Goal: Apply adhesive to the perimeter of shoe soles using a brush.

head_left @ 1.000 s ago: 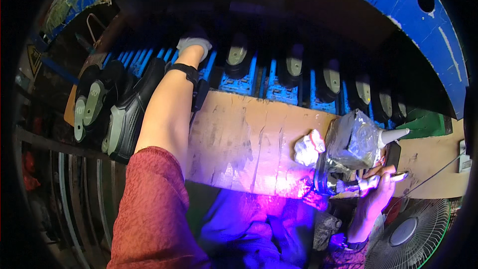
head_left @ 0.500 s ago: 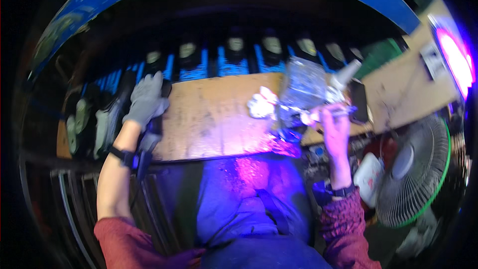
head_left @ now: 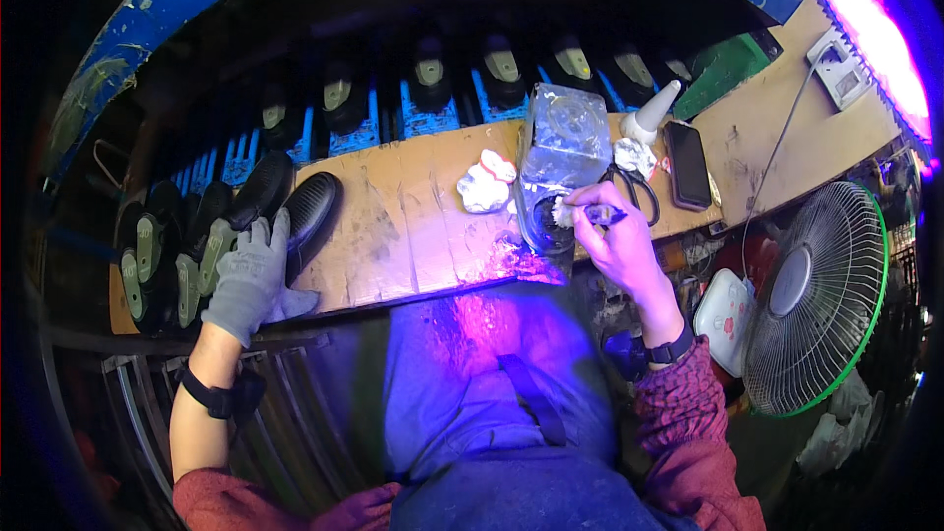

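Observation:
My left hand [head_left: 248, 280], in a grey glove, grips a black shoe [head_left: 317, 211] at the left end of the board, its ribbed sole facing up. The fingers lie along the shoe's left side and the thumb is at its lower end. My bare right hand [head_left: 621, 241] pinches a brush with a dark handle [head_left: 604, 215] and pale bristles [head_left: 563, 212]. Those bristles are at the mouth of a small cup [head_left: 539, 226] with dark insides. A cloudy plastic-wrapped block [head_left: 567, 133] stands just behind the cup.
Several black shoes on lasts [head_left: 147, 246] stand at left; more sit on a blue slatted rack [head_left: 354, 141] behind. On the board [head_left: 393, 226] are white crumpled wads [head_left: 485, 185], a white nozzle bottle [head_left: 653, 113], scissors [head_left: 644, 192] and a phone [head_left: 686, 165]. A fan [head_left: 811, 295] and glowing lamp [head_left: 875, 49] are at right.
My right hand has moved left and brought the brush to the cup. My left hand has come nearer, and the shoe's sole now shows beside it. The view has shifted a little.

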`<action>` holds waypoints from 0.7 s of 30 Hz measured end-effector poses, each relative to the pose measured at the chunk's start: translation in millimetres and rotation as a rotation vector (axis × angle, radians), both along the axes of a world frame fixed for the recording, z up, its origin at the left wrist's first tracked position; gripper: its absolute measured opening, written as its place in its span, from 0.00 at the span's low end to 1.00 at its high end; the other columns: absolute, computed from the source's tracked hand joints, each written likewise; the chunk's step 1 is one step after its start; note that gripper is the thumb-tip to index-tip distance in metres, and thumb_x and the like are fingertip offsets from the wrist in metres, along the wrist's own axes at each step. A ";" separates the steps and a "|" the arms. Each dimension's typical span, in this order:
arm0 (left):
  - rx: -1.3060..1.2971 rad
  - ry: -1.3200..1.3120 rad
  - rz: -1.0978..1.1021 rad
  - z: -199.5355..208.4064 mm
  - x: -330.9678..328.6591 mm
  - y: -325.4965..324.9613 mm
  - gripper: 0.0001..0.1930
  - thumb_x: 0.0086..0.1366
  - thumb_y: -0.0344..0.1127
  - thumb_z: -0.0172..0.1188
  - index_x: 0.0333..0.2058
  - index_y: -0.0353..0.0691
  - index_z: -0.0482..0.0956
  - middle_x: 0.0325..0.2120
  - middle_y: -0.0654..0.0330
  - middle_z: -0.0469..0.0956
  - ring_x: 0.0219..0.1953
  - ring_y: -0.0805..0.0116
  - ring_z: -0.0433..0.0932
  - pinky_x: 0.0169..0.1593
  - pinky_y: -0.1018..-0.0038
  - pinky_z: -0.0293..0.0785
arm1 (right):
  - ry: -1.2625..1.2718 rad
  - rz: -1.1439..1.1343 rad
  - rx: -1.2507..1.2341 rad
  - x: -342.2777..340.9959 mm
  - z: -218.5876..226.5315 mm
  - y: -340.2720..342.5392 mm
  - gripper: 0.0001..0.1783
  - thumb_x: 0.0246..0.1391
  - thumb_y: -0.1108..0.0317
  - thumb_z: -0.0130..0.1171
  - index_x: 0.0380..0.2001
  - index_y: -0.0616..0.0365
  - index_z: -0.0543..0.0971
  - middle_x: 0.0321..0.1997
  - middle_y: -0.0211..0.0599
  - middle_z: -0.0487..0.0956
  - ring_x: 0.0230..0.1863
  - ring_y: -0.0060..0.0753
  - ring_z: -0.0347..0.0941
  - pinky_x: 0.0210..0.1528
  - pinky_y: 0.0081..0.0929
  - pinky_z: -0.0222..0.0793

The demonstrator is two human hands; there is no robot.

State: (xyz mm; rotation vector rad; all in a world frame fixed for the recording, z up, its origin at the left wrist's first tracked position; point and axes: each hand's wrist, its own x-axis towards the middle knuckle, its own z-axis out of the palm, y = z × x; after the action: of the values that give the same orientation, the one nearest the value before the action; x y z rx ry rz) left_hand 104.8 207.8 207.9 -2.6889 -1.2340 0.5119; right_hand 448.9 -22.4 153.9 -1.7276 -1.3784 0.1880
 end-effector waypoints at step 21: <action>0.117 -1.285 -0.323 -59.0 25.0 -91.8 0.37 0.54 0.39 0.68 0.61 0.33 0.64 0.53 0.45 0.71 0.53 0.50 0.73 0.57 0.59 0.69 | 0.582 -0.357 0.205 -11.0 -31.1 -20.3 0.08 0.66 0.67 0.52 0.36 0.63 0.71 0.34 0.39 0.80 0.30 0.25 0.75 0.35 0.22 0.72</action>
State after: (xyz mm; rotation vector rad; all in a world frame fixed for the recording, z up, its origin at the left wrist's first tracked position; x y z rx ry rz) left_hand 129.8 116.0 149.0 -2.9278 -0.8137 -1.4654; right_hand 437.9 -42.7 122.7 -1.5495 -0.6341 0.3076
